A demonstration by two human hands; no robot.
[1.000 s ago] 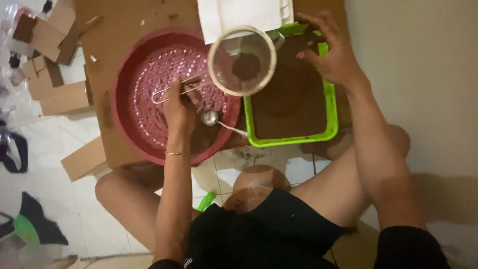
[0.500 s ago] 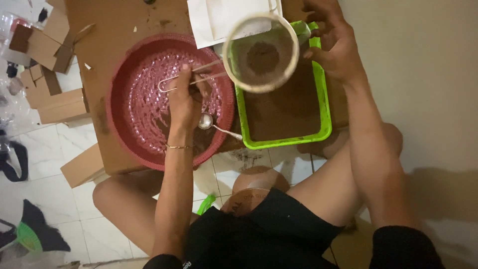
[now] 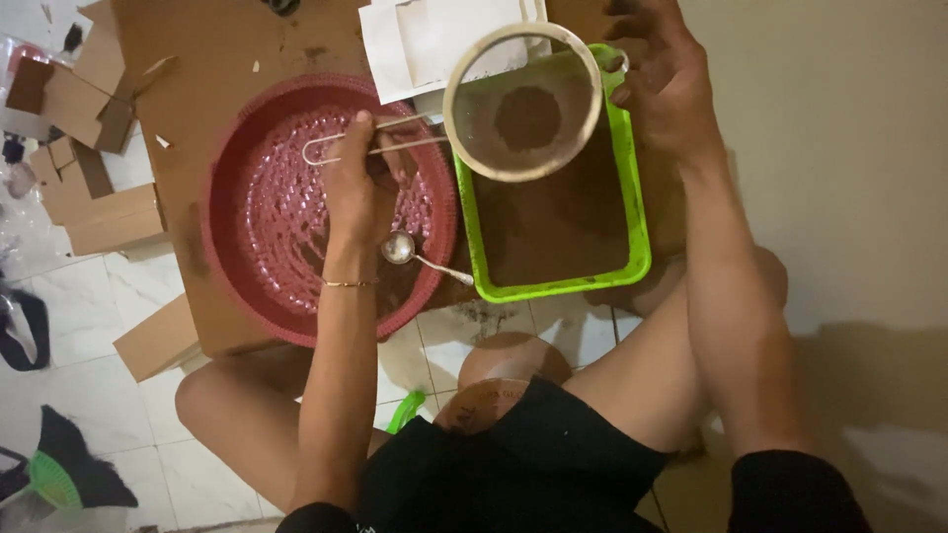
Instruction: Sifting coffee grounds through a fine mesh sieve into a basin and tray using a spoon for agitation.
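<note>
One round wire sieve (image 3: pixel 521 101), one green rectangular tray (image 3: pixel 637 212), one red perforated basin (image 3: pixel 281 212), one metal spoon (image 3: pixel 400 247). Two hands: left hand (image 3: pixel 360 188), right hand (image 3: pixel 667 74). One white paper sheet (image 3: pixel 410 44).

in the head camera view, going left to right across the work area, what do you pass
Loose cardboard pieces → red perforated basket → left hand gripping the sieve handle → spoon → round sieve → green tray → right hand.
</note>
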